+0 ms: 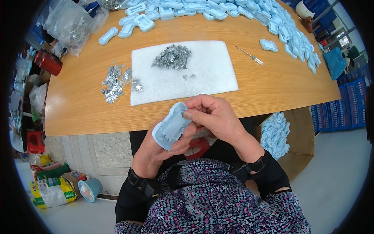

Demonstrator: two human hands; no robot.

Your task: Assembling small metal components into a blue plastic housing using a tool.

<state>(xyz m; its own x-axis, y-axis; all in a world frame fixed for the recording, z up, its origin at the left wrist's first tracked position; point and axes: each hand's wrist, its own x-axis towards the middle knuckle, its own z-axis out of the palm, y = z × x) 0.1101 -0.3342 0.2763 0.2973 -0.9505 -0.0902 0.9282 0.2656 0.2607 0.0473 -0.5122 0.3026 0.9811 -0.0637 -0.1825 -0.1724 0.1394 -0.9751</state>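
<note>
far left, a clear bag (70, 29), cut off at the top; then loose metal bits (113, 85) on the table (82, 113), too small to make out singly. next, the left hand (150, 152), fingers wrapped around a blue case (167, 129) by the near edge, palm hidden behind. over to the right hand (220, 119), thumb at the case's upper rim, cannot tell whether pinching wall or tiny part. rightmost, a box (308, 142), partly hidden by the table.
</note>
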